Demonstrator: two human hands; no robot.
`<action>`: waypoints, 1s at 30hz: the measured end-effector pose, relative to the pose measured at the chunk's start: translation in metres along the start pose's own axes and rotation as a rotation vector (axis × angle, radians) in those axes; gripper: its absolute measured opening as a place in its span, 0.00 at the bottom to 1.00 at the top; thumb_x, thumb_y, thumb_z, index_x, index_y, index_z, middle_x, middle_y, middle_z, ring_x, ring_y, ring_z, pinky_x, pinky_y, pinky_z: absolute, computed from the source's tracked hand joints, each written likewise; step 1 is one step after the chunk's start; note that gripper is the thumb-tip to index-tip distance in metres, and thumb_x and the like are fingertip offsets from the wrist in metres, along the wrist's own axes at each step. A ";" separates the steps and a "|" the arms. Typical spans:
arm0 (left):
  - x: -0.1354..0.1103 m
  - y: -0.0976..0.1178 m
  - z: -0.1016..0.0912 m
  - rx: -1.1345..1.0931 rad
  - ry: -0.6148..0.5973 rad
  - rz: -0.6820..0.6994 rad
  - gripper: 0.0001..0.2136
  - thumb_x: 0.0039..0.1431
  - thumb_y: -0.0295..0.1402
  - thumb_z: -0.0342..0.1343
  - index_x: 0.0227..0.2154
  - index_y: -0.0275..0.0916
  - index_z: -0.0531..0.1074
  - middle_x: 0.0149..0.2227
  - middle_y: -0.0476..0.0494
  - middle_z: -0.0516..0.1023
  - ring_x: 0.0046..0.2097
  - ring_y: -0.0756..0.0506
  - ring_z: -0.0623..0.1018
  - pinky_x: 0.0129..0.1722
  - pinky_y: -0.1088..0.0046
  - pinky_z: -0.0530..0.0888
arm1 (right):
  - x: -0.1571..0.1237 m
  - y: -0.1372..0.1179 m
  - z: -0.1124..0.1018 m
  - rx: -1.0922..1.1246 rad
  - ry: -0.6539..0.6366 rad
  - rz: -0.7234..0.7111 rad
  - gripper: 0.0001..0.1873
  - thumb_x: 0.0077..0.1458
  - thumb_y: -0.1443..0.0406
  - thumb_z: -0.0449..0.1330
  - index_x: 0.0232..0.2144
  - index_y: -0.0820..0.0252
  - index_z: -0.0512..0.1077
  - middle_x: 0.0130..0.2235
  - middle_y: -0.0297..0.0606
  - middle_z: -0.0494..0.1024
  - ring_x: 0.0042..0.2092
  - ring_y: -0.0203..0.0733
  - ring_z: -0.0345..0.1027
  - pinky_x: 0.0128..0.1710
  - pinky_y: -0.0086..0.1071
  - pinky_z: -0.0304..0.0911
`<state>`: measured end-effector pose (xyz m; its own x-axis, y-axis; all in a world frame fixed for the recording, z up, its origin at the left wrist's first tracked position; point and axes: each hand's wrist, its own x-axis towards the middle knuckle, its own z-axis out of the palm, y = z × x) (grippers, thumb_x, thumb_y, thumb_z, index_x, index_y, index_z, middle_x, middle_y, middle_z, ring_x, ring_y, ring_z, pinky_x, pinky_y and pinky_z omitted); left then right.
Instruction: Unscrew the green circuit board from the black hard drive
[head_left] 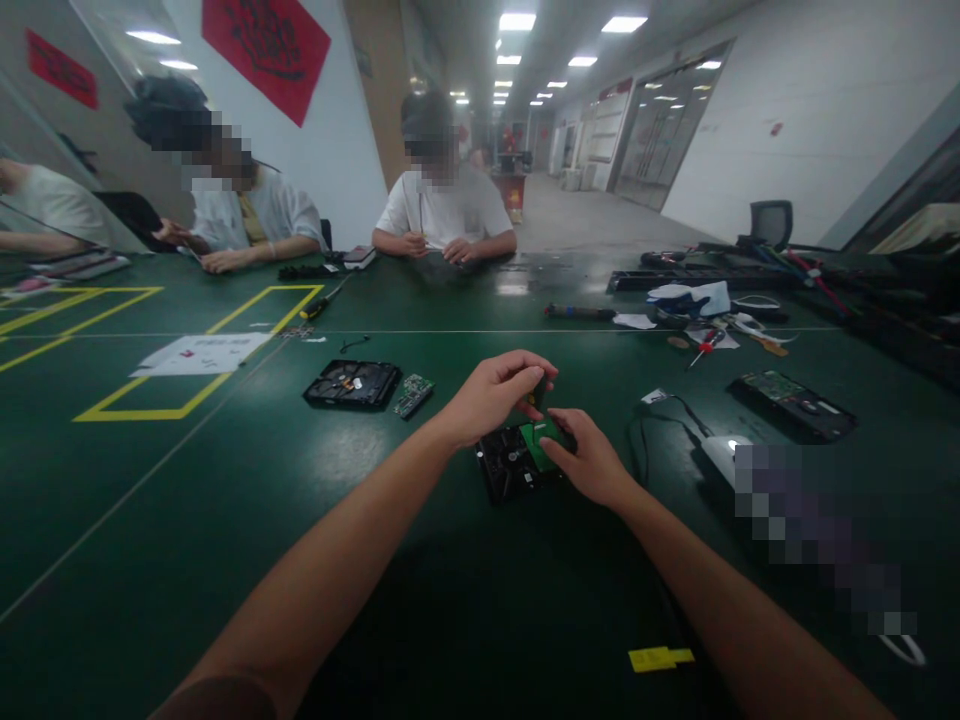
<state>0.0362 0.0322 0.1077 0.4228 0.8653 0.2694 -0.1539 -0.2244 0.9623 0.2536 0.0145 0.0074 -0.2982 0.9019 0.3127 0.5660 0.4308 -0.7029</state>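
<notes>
A black hard drive (pixel 508 465) with a green circuit board (pixel 541 436) on top lies on the green table in front of me. My left hand (pixel 499 393) hovers over its far edge, fingers curled round a small dark object I cannot make out. My right hand (pixel 589 455) rests on the drive's right side, fingers bent down onto the green board. Both forearms reach in from the bottom of the view.
Another opened drive (pixel 352 384) and a loose green board (pixel 413 395) lie to the left. A dark drive (pixel 793 403), cables, a red-handled tool (pixel 705 345) and papers sit to the right. Two people sit across the table. A yellow tag (pixel 660 657) lies near me.
</notes>
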 end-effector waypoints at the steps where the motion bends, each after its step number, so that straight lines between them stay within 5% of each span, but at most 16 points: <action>1: 0.000 0.001 -0.001 0.002 0.002 0.008 0.12 0.69 0.40 0.58 0.45 0.37 0.78 0.42 0.40 0.78 0.43 0.46 0.78 0.34 0.73 0.82 | 0.001 0.001 0.002 -0.008 0.010 0.007 0.23 0.63 0.60 0.64 0.59 0.56 0.71 0.55 0.48 0.76 0.58 0.55 0.72 0.60 0.53 0.68; 15: -0.001 -0.001 0.001 0.113 0.028 0.100 0.14 0.69 0.38 0.59 0.51 0.36 0.80 0.47 0.39 0.81 0.44 0.46 0.80 0.38 0.71 0.84 | 0.008 0.009 0.011 0.071 0.047 0.132 0.29 0.60 0.58 0.66 0.61 0.58 0.69 0.58 0.51 0.74 0.59 0.54 0.73 0.62 0.52 0.68; 30: 0.002 -0.006 -0.002 0.075 -0.057 0.105 0.13 0.70 0.35 0.58 0.54 0.38 0.79 0.50 0.39 0.80 0.46 0.46 0.79 0.42 0.67 0.84 | 0.007 0.007 0.013 0.051 0.054 0.111 0.29 0.58 0.60 0.67 0.60 0.59 0.69 0.58 0.51 0.73 0.58 0.53 0.72 0.61 0.51 0.68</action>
<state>0.0367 0.0361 0.1029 0.4584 0.8089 0.3682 -0.1336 -0.3468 0.9284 0.2459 0.0235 -0.0036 -0.1934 0.9448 0.2645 0.5529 0.3276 -0.7661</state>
